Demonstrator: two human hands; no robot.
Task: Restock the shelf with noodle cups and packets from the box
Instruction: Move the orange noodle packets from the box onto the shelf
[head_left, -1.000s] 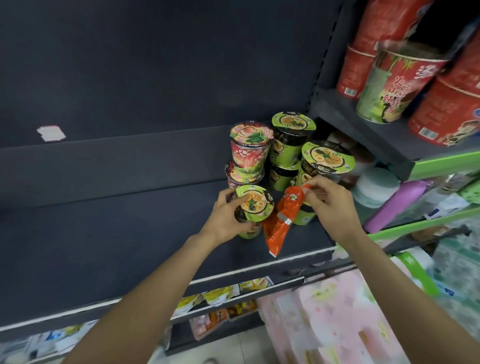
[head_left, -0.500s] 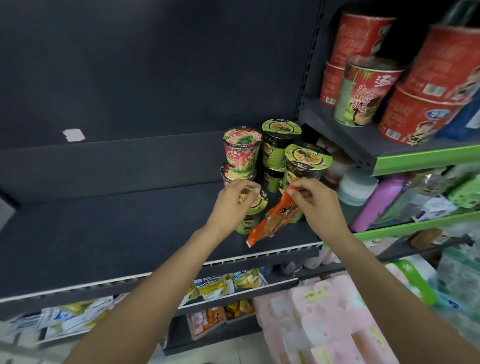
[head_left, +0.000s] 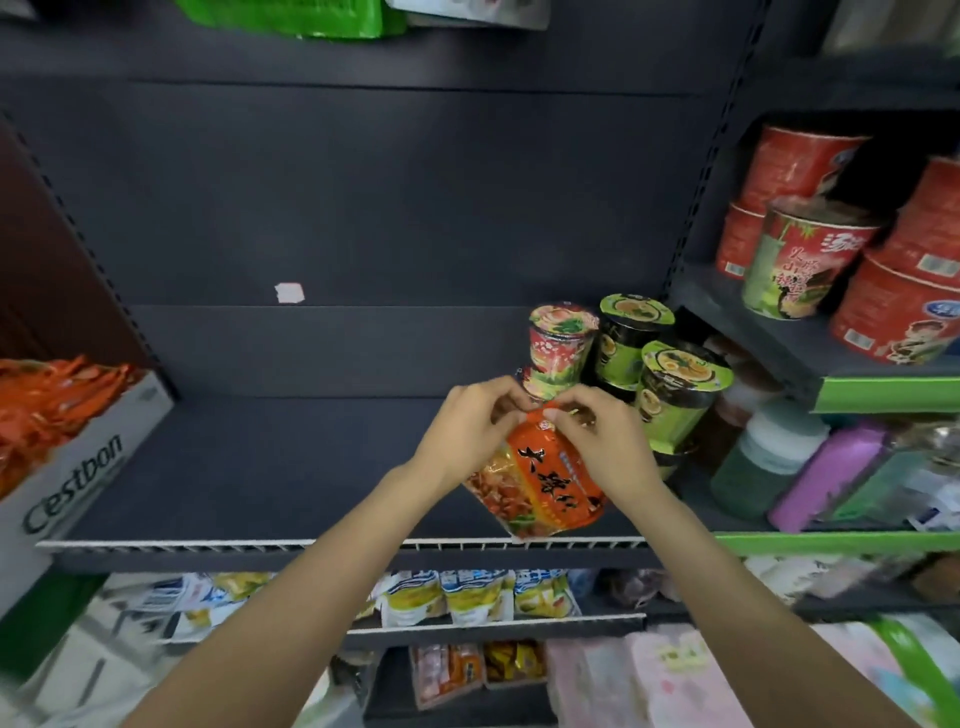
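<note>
Both hands had closed on the packet (head_left: 540, 483): the left hand (head_left: 465, 431) had quit the cup to pinch its top edge beside the right hand (head_left: 602, 441) (likely straightening it), hanging over the shelf (head_left: 260, 467) front, by the cups (head_left: 675, 389).

bare shelf (head_left: 249, 467) leftward, noodle cups (head_left: 623, 358) crowding right

Dark grey shelving back panel (head_left: 363, 208), perforated uprights (head_left: 711, 156), green-edged neighbouring shelves (head_left: 883, 387)
</note>
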